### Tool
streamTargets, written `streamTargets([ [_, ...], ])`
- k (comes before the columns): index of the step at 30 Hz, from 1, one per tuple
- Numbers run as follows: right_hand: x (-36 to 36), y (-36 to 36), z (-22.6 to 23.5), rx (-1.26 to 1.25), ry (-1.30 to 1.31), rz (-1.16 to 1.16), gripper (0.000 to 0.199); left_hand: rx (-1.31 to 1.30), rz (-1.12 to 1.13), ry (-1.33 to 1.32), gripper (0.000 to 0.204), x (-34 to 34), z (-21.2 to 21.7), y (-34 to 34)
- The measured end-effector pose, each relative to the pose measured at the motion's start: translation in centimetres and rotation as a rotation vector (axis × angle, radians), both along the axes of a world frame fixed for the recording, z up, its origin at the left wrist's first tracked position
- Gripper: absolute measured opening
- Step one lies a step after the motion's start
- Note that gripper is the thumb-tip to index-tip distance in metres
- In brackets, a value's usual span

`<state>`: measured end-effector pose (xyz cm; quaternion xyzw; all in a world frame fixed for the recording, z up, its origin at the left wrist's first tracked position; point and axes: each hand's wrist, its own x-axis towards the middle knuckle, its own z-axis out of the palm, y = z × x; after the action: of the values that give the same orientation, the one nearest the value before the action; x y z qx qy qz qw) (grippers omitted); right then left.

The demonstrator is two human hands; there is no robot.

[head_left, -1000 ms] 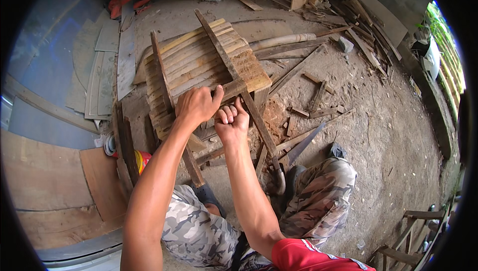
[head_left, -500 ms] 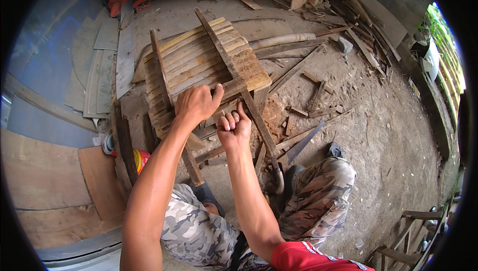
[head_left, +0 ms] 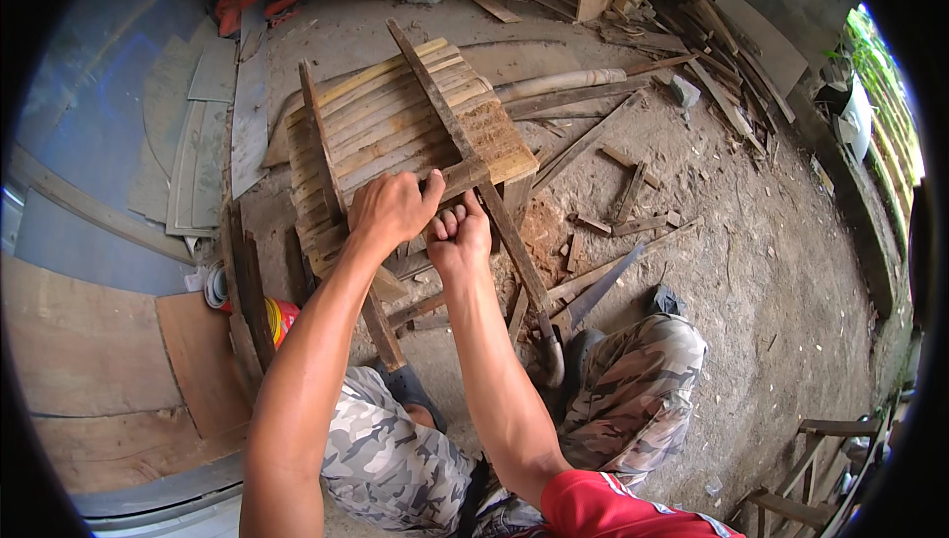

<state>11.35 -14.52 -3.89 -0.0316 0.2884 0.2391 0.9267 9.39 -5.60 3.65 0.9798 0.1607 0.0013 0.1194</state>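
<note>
A wooden frame of two long rails and a crosspiece [head_left: 463, 174] lies over a slatted wooden bench-like piece [head_left: 371, 113]. My left hand [head_left: 393, 206] is closed over the crosspiece from above, its thumb resting along the wood. Just below it, my right hand [head_left: 461, 236] is palm up with the fingers curled. Its fingertips reach the underside of the crosspiece near the right rail [head_left: 514, 247]; whatever they pinch is hidden. The left rail [head_left: 321, 138] passes beneath my left forearm.
Beside my right knee lies a handsaw [head_left: 598, 291], with a curved grey tool end [head_left: 552, 358] near it. Wood offcuts [head_left: 633, 192] are scattered to the right. A plank pile [head_left: 736, 64] lines the far right wall. A red and yellow container [head_left: 282, 321] stands at left.
My right hand has moved slightly up and left, closer under the crosspiece, and its extended finger has drawn in. My left hand keeps its hold.
</note>
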Motion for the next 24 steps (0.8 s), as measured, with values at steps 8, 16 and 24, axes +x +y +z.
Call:
streamTargets([
  [8, 0.6, 0.0, -0.1, 0.126, -0.009, 0.017, 0.024, 0.026, 0.015, 0.004, 0.069, 0.0, 0.1, 0.0],
  [16, -0.1, -0.6, -0.1, 0.156, 0.054, 0.001, 0.024, 0.029, 0.007, -0.017, 0.069, -0.1, 0.0, -0.2],
  [24, -1.0, -1.4, -0.1, 0.116, 0.042, -0.002, 0.019, 0.026, 0.023, 0.017, 0.070, -0.1, 0.5, -0.4],
])
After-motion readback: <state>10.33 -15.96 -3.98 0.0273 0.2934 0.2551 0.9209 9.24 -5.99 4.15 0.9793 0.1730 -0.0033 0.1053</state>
